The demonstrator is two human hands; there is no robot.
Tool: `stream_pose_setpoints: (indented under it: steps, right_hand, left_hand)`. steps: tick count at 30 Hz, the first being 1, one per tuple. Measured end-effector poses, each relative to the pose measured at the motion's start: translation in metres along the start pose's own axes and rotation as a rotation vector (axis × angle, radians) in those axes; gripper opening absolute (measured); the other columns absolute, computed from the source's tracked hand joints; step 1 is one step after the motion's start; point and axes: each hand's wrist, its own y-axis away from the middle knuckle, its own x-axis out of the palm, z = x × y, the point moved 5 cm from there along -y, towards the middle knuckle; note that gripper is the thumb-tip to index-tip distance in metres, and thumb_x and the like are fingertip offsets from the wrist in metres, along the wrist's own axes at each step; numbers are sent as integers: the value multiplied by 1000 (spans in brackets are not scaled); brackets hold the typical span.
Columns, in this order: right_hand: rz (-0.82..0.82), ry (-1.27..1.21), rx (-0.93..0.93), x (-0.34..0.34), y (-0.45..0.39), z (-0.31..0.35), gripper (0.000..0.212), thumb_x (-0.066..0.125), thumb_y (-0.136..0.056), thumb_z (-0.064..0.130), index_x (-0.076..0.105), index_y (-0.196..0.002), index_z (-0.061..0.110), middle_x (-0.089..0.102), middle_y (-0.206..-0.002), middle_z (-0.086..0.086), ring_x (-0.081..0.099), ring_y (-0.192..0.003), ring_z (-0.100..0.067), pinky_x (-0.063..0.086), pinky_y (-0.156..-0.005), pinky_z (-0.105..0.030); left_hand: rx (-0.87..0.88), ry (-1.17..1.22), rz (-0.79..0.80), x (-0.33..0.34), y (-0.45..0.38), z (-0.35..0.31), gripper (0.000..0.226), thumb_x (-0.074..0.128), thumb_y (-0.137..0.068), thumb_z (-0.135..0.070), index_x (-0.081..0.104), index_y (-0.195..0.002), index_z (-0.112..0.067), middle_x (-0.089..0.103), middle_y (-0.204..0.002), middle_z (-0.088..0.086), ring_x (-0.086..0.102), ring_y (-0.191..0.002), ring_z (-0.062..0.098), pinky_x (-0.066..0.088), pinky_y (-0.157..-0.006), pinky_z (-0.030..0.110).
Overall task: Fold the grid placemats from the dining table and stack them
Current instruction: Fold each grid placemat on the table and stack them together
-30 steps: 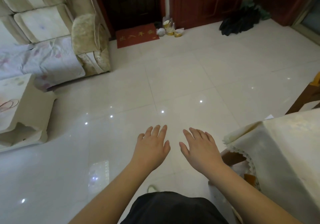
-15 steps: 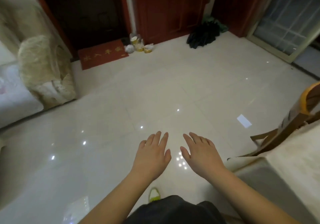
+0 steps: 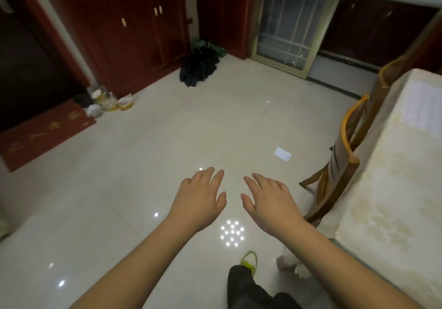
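Note:
My left hand (image 3: 199,197) and my right hand (image 3: 269,200) are held out side by side, palms down, over the tiled floor, fingers apart and holding nothing. The dining table (image 3: 392,208), under a cream patterned cloth, stands at the right edge, to the right of my right hand. A pale grid placemat (image 3: 422,108) lies flat on the table's far part, cut off by the frame edge. Both hands are well short of it.
A wooden chair (image 3: 339,165) is tucked against the table's left side, with another behind it. A white paper (image 3: 283,153) lies on the floor. Red cabinets (image 3: 134,31), a dark heap (image 3: 199,66), cups (image 3: 112,102) and a red doormat (image 3: 43,134) line the far wall.
The view has swung right: the sofa has left the frame, and the table, chairs and grid placemat have come into view. Both hands stay open and side by side.

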Motion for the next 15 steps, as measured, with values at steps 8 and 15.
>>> stream_pose_setpoints:
  steps: [8,15]
  right_hand:
    - [-118,-80,157,-62,-102,-100,51,24,-102,46,34,-147,25,38,-151,3,39,-135,-18,26,-112,-35]
    - [-143,-75,220,-117,-167,-174,51,25,-102,47,35,-147,25,37,-152,3,39,-135,-19,27,-110,-35]
  left_hand:
    - [168,-15,-32,-47,-164,-34,56,32,-101,-45,21,-153,-27,25,-159,-4,24,-144,14,27,-112,36]
    - [242,-35,-55,-83,-271,-68,56,31,-101,-45,22,-153,-27,24,-159,-3,23,-144,14,26,-111,35]
